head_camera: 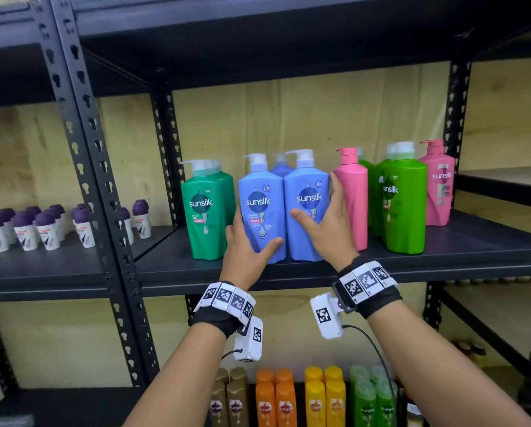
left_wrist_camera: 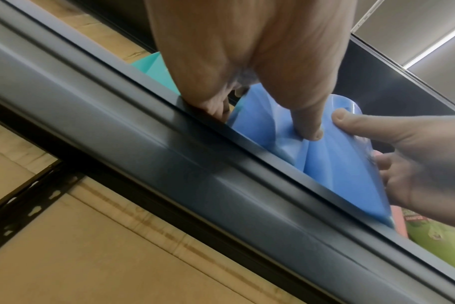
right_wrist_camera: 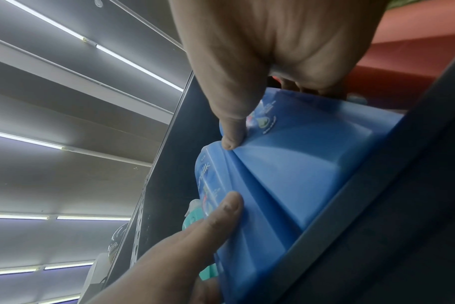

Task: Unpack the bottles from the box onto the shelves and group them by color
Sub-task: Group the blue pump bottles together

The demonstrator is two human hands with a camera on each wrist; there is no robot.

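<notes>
Two blue pump bottles stand side by side on the middle shelf [head_camera: 412, 261]. My left hand [head_camera: 255, 229] grips the left blue bottle [head_camera: 259, 192], thumb across its lower front and fingers round its left side, next to a dark green bottle [head_camera: 208, 211]. My right hand [head_camera: 316, 204] holds the right blue bottle [head_camera: 307, 180], thumb on the label and fingers up its right side against a pink bottle [head_camera: 352, 198]. A third blue bottle [head_camera: 281, 167] stands behind them. In the wrist views each thumb presses a blue bottle [left_wrist_camera: 346, 164] [right_wrist_camera: 312, 154] just above the shelf lip.
Light green bottles [head_camera: 406, 204] and another pink bottle [head_camera: 438, 186] stand further right. Small white roll-ons with purple caps [head_camera: 42, 226] fill the left bay beyond a black upright [head_camera: 91, 167]. Brown, orange, yellow and green bottles [head_camera: 276, 402] line the shelf below.
</notes>
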